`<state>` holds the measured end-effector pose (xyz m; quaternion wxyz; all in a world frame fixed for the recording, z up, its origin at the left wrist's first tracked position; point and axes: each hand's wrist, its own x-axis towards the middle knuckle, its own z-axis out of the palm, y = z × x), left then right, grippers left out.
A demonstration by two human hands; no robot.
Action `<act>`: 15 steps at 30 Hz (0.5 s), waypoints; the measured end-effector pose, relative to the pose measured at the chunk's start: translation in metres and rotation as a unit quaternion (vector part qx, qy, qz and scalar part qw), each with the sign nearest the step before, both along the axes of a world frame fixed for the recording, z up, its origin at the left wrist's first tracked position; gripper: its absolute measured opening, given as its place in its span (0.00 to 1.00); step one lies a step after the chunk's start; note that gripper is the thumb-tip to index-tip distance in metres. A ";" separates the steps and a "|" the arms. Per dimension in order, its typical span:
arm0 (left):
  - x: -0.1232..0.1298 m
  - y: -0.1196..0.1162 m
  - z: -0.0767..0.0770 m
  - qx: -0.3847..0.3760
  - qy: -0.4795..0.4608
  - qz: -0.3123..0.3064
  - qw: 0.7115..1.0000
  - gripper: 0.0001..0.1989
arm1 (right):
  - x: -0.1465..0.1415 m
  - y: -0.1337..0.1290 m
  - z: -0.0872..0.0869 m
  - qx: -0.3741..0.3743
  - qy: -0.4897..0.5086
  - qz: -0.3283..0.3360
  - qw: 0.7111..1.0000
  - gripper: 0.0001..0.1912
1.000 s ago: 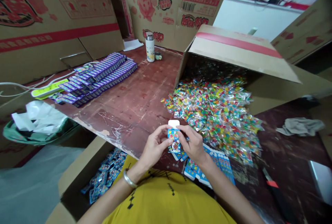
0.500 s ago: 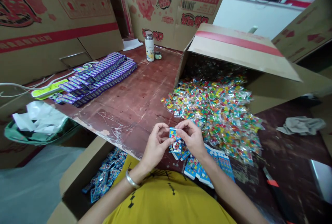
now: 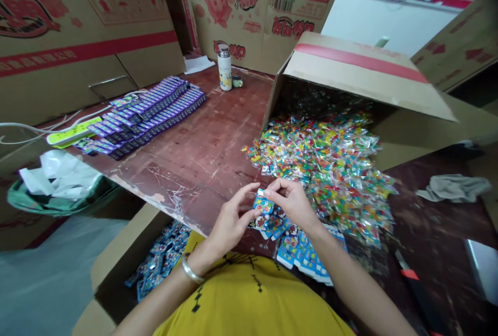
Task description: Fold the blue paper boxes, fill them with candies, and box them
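Note:
A small blue printed candy box (image 3: pixel 263 204) is held in front of me, above the table's near edge. My right hand (image 3: pixel 294 205) pinches its upper end between thumb and fingers. On its left side, my left hand (image 3: pixel 230 220) grips it with the thumb on the front and the fingers curved behind. Below the hands lie more flat blue cartons (image 3: pixel 307 253), fanned out and overlapping. Beyond my right hand spreads a heap of clear bags of colourful candies (image 3: pixel 322 170), spilling from a cardboard box (image 3: pixel 358 69) on its side.
Rows of purple boxes (image 3: pixel 155 110) stand at the left by a yellow-green power strip (image 3: pixel 73 131). A white flask (image 3: pixel 224 69) stands at the back. An open carton holding blue packets (image 3: pixel 163 258) sits below the edge. A knife (image 3: pixel 412 279) and grey cloth (image 3: pixel 453 188) lie right.
The blue candy box has turned, and its white upper end now shows. My left fingers have opened slightly, and my right hand has shifted a little to the right.

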<state>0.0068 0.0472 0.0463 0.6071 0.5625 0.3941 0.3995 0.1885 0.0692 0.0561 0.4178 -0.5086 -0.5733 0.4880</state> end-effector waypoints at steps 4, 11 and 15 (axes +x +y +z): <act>0.003 -0.001 -0.003 -0.005 0.009 -0.001 1.000 0.19 | -0.005 -0.010 0.004 0.110 -0.068 -0.001 0.992 0.12; -0.067 0.005 0.016 0.017 0.205 -0.106 0.973 0.16 | 0.047 -0.018 -0.004 0.065 -0.211 -0.026 0.975 0.12; -0.132 0.008 0.020 0.058 0.400 -0.153 0.902 0.13 | 0.069 -0.031 -0.027 -0.006 -0.441 0.016 0.897 0.13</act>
